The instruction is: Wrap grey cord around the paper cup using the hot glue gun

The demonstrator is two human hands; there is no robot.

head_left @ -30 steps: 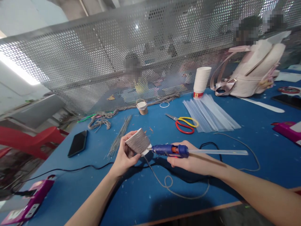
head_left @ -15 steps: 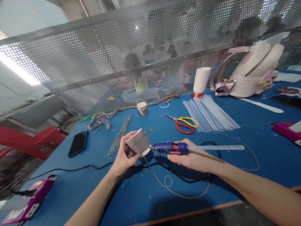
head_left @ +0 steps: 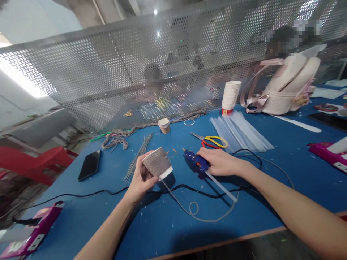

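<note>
My left hand (head_left: 142, 178) grips a paper cup (head_left: 157, 162) tilted on its side, its wall wrapped in grey cord with a white band showing at one end. From the cup a loose grey cord (head_left: 181, 206) trails across the table and makes a small loop. To the right, my right hand (head_left: 221, 161) is closed around a blue hot glue gun (head_left: 197, 161), low over the table and apart from the cup. Its nozzle points away to the upper left, and a clear glue stick (head_left: 221, 186) sticks out of its back.
Scissors (head_left: 213, 141) lie just beyond the glue gun, beside clear glue sticks (head_left: 241, 131). Farther back stand stacked paper cups (head_left: 231, 97), a small bucket (head_left: 164, 125) and a backpack (head_left: 282, 90). Thin wires (head_left: 138, 157), a phone (head_left: 90, 165) and a power strip (head_left: 40, 231) lie left. A black cable (head_left: 108, 191) crosses the table.
My right hand has drawn the glue gun away from the cup's edge and lowered it toward the table, turning its nozzle away. The cup stays in my left hand, slightly turned.
</note>
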